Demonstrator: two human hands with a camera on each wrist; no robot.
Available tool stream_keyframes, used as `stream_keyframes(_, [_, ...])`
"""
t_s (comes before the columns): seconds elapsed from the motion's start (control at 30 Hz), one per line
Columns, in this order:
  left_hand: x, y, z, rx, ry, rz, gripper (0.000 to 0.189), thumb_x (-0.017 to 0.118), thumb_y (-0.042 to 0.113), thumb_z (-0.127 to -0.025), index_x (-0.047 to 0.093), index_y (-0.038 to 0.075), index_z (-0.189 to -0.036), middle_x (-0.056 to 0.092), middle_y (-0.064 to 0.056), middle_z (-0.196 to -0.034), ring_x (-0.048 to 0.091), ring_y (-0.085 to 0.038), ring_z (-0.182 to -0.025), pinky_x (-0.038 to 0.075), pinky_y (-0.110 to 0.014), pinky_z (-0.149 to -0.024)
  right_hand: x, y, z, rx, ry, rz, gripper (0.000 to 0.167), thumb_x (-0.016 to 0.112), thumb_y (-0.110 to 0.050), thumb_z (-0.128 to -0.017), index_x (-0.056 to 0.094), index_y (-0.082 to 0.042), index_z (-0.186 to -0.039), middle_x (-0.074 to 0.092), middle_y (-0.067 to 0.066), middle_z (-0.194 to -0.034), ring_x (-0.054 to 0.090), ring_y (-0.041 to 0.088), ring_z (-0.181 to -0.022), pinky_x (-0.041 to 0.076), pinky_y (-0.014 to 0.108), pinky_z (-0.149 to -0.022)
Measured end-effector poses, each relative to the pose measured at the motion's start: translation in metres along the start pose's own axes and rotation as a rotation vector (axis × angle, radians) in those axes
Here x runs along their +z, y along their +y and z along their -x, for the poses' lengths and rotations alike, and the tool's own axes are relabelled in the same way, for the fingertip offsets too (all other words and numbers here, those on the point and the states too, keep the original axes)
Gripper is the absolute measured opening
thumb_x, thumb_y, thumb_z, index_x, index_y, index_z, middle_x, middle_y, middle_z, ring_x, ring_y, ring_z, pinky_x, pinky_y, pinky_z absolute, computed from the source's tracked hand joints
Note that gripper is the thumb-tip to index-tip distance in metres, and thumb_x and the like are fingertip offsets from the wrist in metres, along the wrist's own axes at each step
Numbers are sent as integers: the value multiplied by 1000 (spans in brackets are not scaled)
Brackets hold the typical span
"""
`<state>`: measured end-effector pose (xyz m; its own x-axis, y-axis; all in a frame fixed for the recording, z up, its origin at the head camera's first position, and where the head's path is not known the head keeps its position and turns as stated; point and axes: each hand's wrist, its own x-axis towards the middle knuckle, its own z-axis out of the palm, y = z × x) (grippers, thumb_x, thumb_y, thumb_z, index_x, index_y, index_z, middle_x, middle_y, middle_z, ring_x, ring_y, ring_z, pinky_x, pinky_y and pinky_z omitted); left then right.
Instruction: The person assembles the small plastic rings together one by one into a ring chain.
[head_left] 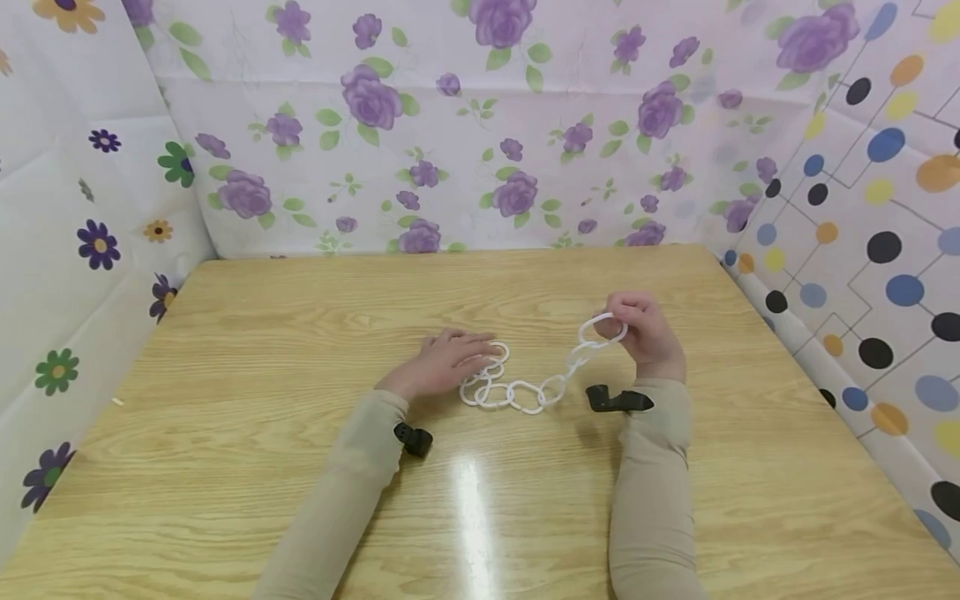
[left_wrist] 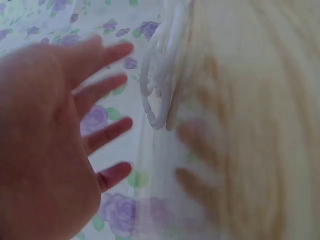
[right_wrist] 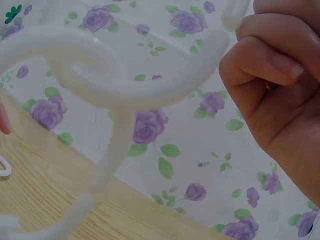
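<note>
A white chain of large plastic links (head_left: 526,397) lies partly on the wooden table, and its right end rises into the air. My right hand (head_left: 647,332) pinches the end link with curled fingers, as the right wrist view also shows with the fist (right_wrist: 285,70) beside big white links (right_wrist: 165,92). Over the chain's bunched left end, my left hand (head_left: 444,363) is held palm down with its fingers spread. In the left wrist view those fingers (left_wrist: 107,135) are straight and stand apart from the links (left_wrist: 160,75). Part of the bunched links is hidden under the left hand.
The wooden table (head_left: 247,350) reaches back to a wall sheet with purple flowers (head_left: 371,96). Patterned sheets also border the left and right sides. A small pale scrap (head_left: 117,402) lies near the left edge. Black wrist cameras (head_left: 414,439) sit on both sleeves.
</note>
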<state>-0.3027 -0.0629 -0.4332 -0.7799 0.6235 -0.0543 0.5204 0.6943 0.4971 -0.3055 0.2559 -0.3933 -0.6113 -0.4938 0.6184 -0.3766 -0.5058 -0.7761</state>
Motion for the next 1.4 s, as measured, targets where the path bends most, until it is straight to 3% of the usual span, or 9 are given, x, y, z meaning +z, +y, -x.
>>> stream_keyframes(0.1, [0, 3, 2, -12, -21, 37, 42, 35, 43, -105, 48, 29, -142, 41, 4, -154, 27, -32, -143, 16, -58, -110, 1, 1, 0, 45, 38, 56, 34, 44, -2, -99, 56, -8, -68, 32, 5, -57, 24, 19, -50, 21, 32, -54])
stream_keyframes(0.27, [-5, 3, 7, -128, 2, 52, 45, 36, 44, -104, 48, 24, -143, 46, 0, -150, 27, -33, -144, 14, -61, -112, 2, 1, 0, 109, 68, 113, 37, 41, -2, -99, 57, -11, -67, 34, 4, -58, 24, 20, -51, 23, 31, -55])
stream_keyframes(0.4, [-11, -1, 9, -191, 25, 24, 47, 34, 45, -104, 49, 21, -142, 47, -3, -149, 31, -34, -140, 18, -58, -109, 1, 0, 3, 103, 60, 98, 37, 39, -2, -100, 54, -10, -68, 32, 5, -58, 24, 21, -51, 23, 32, -56])
stream_keyframes(0.57, [-17, -7, 12, -233, -9, -28, 49, 32, 47, -104, 49, 20, -142, 42, -2, -153, 29, -35, -141, 20, -54, -105, 0, 1, 4, 108, 77, 96, 37, 41, -5, -102, 51, -10, -66, 32, 5, -58, 26, 20, -51, 24, 30, -56])
stream_keyframes(0.77, [-21, -13, 15, -259, -23, -74, 49, 33, 48, -103, 51, 21, -141, 39, -2, -155, 26, -38, -143, 20, -58, -106, -1, 4, 4, 85, 71, 74, 39, 38, -3, -102, 55, -11, -68, 33, 6, -58, 27, 20, -52, 23, 31, -57])
stream_keyframes(0.93, [-26, -21, 22, -329, 2, -42, 50, 36, 48, -103, 52, 20, -140, 37, -5, -155, 24, -40, -143, 17, -62, -109, -1, 7, 3, 89, 86, 62, 41, 36, -1, -102, 56, -11, -68, 35, 6, -59, 29, 21, -54, 22, 32, -57])
stream_keyframes(1.17, [-37, -35, 33, -458, 42, -3, 56, 35, 46, -103, 46, 9, -143, 32, -13, -156, 19, -44, -143, 11, -66, -111, -3, 9, 4, 99, 163, 33, 41, 37, -4, -102, 53, -11, -65, 30, 4, -58, 26, 19, -56, 21, 32, -62])
stream_keyframes(1.4, [-48, -47, 44, -552, 34, -3, 53, 30, 39, -105, 43, 6, -145, 26, -17, -157, 18, -46, -143, 11, -67, -111, -6, 11, 4, 159, 317, 27, 46, 37, -8, -104, 57, -13, -63, 29, 0, -53, 23, 19, -53, 18, 31, -61])
